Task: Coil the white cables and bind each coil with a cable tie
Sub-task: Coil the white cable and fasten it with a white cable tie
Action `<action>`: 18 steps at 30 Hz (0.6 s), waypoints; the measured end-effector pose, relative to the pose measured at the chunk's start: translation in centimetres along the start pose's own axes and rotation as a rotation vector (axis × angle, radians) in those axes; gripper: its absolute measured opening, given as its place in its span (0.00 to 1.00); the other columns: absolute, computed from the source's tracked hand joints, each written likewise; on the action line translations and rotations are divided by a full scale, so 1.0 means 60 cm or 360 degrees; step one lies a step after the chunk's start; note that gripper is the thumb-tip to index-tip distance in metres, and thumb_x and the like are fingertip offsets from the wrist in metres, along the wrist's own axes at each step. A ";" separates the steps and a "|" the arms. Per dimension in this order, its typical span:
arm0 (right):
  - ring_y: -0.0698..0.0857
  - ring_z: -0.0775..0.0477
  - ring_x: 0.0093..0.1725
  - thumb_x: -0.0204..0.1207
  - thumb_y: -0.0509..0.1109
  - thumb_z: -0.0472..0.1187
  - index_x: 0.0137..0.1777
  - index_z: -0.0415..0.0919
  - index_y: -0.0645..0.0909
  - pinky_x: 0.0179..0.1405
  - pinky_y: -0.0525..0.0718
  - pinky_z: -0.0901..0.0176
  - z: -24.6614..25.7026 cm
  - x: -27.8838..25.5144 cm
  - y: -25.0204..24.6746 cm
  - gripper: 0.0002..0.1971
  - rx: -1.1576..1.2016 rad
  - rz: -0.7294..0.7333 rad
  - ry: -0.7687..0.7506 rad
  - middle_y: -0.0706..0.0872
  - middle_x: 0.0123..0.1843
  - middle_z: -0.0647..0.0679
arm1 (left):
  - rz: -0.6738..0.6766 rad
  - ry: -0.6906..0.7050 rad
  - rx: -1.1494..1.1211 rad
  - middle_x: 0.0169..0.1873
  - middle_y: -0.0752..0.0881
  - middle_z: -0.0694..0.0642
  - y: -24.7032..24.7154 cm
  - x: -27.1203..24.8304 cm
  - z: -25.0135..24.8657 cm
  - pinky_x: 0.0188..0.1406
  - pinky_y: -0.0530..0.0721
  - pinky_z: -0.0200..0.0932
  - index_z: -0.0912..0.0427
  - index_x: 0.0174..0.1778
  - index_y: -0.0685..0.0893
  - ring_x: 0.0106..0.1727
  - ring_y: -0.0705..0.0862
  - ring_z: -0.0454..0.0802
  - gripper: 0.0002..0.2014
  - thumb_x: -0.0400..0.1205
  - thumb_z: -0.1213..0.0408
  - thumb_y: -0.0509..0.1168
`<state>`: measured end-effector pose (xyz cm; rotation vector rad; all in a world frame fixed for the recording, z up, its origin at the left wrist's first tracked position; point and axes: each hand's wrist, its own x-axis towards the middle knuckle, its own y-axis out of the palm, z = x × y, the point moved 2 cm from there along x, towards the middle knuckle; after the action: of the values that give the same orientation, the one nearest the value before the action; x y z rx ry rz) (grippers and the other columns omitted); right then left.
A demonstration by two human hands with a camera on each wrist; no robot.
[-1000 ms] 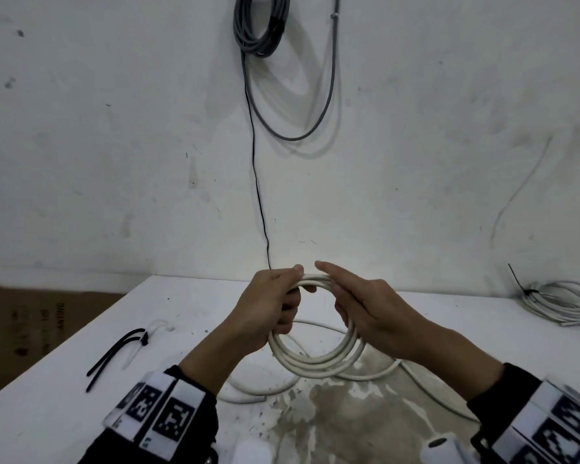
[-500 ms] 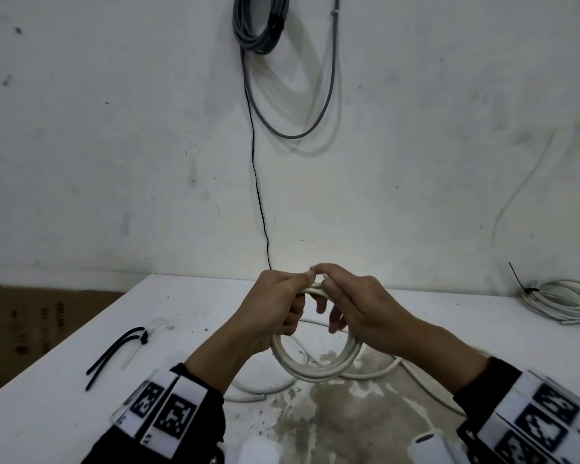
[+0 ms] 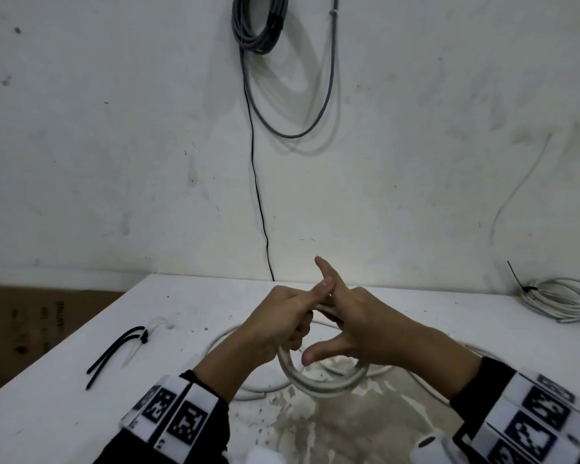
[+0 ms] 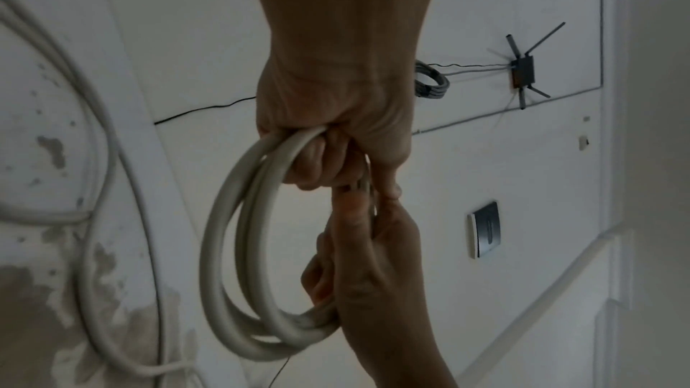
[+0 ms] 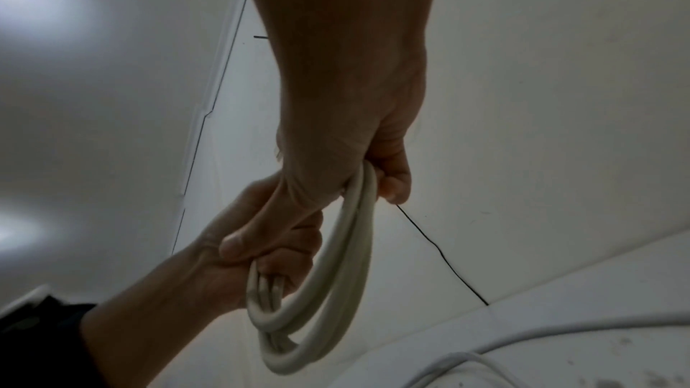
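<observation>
While both wrists sit nearest the camera, each wearing a band of black-and-white markers (image 3: pixel 176 415), my two hands meet just above the white table (image 3: pixel 47 413). My left hand (image 3: pixel 278 321) is curled tight around the top of the white cable coil (image 3: pixel 325 385); the left wrist view shows the fingers (image 4: pixel 317 164) wrapped over several turns of it. My right hand (image 3: pixel 359 324) touches the same upper part of the coil: the right wrist view shows some of its fingers (image 5: pixel 392 182) hooked over the turns, while in the head view its index finger points up and forward and its thumb sticks out toward my left side, so this hand is only partly closed. The coil hangs as a loop below both hands, held clear of the table. Beneath it, the uncoiled length of the same white cable (image 3: pixel 252 390) trails in loose curves across a worn, stained patch of the tabletop. Farther to my left, black cable ties (image 3: pixel 116 351) lie on the table, well apart from the hands. Near the far right edge rests a second white coil (image 3: pixel 559 301), already bound with a black tie. Beyond the table stands a scuffed white wall (image 3: pixel 114 162), on which a bundle of grey cable (image 3: pixel 257 26) hangs, a thin black wire (image 3: pixel 258 195) dropping from it toward the table.
</observation>
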<state>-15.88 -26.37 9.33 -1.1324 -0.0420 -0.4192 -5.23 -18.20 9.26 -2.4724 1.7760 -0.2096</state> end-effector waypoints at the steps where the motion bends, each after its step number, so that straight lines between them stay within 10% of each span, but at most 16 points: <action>1: 0.77 0.68 0.34 0.63 0.78 0.57 0.82 0.47 0.34 0.38 0.71 0.75 0.003 -0.001 -0.002 0.61 0.0028 -0.0025 0.0014 0.82 0.35 0.59 | -0.0043 0.0023 -0.0053 0.14 0.60 0.48 0.002 0.001 0.002 0.15 0.57 0.33 0.68 0.28 0.83 0.16 0.57 0.44 0.24 0.79 0.48 0.64; 4: 0.79 0.62 0.30 0.77 0.65 0.56 0.81 0.46 0.58 0.35 0.76 0.72 -0.001 -0.002 -0.009 0.35 0.0203 -0.0171 0.0070 0.84 0.32 0.57 | -0.0105 0.0081 -0.0170 0.13 0.61 0.48 0.001 0.004 0.003 0.16 0.54 0.34 0.60 0.20 0.79 0.16 0.56 0.43 0.22 0.80 0.56 0.65; 7: 0.81 0.54 0.32 0.85 0.52 0.48 0.53 0.34 0.81 0.42 0.82 0.55 -0.004 -0.006 -0.023 0.20 0.0750 -0.0243 0.0076 0.81 0.34 0.44 | -0.0170 0.0099 -0.0362 0.13 0.58 0.46 -0.012 0.008 -0.002 0.16 0.51 0.35 0.60 0.28 0.73 0.15 0.53 0.42 0.17 0.81 0.59 0.63; 12: 0.84 0.42 0.28 0.84 0.54 0.49 0.40 0.33 0.79 0.34 0.83 0.53 0.006 -0.007 -0.034 0.21 0.1434 -0.0073 0.0349 0.75 0.23 0.46 | -0.0244 0.0247 -0.0638 0.12 0.57 0.46 -0.018 0.008 0.000 0.18 0.51 0.38 0.58 0.24 0.66 0.15 0.52 0.42 0.19 0.78 0.58 0.64; 18: 0.54 0.54 0.18 0.84 0.55 0.51 0.30 0.40 0.67 0.21 0.58 0.66 0.016 0.007 -0.031 0.22 0.1552 -0.0114 0.0447 0.56 0.21 0.52 | -0.0097 0.0330 -0.0495 0.16 0.60 0.47 -0.024 0.004 -0.001 0.17 0.62 0.35 0.60 0.30 0.72 0.16 0.58 0.42 0.15 0.78 0.56 0.63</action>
<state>-15.97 -26.27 11.45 -0.1086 -0.0342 -0.5321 -3.81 -17.97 9.55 -2.8143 1.9455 -0.2160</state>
